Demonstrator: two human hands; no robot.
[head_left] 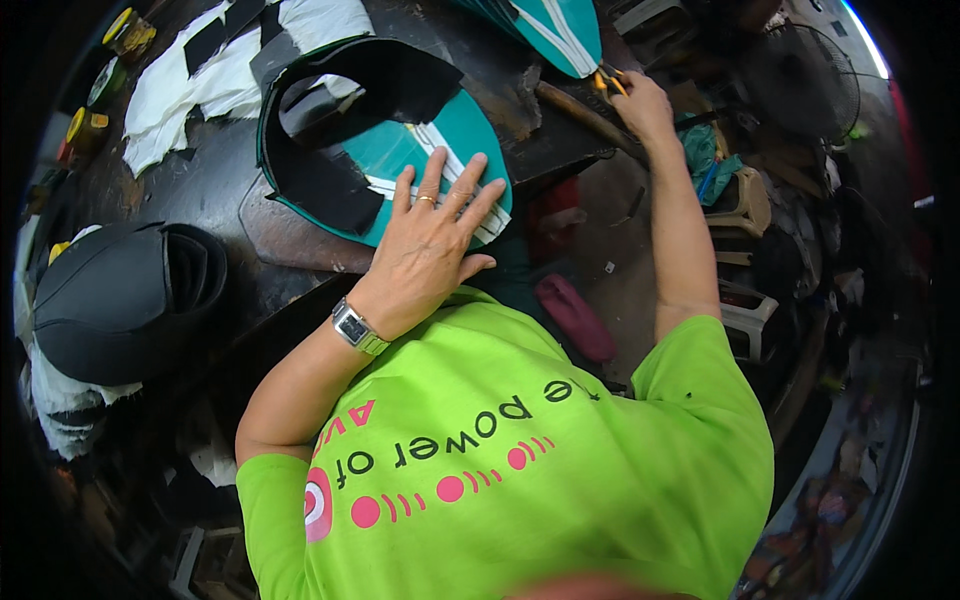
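My left hand (428, 235) lies flat, fingers spread, on a teal curved piece (462, 125) with a black inner lining (320, 190). White strips (450, 150) run over the teal surface and pass partly under my fingers. At the table's far right edge, my right hand (643, 108) is closed round a small orange-handled tool (606, 82); its working end is too small to make out. The tool is right beside the tip of a second teal piece (560, 35), which also bears white strips and runs out of view at the top.
A stack of curled black sheets (125, 300) stands at the left. Behind it lie a white cloth (180, 105) with black patches and several small jars (86, 130). A wooden handle (585, 115) juts over the table's right edge. Stools (745, 205) and a fan (800, 85) stand right.
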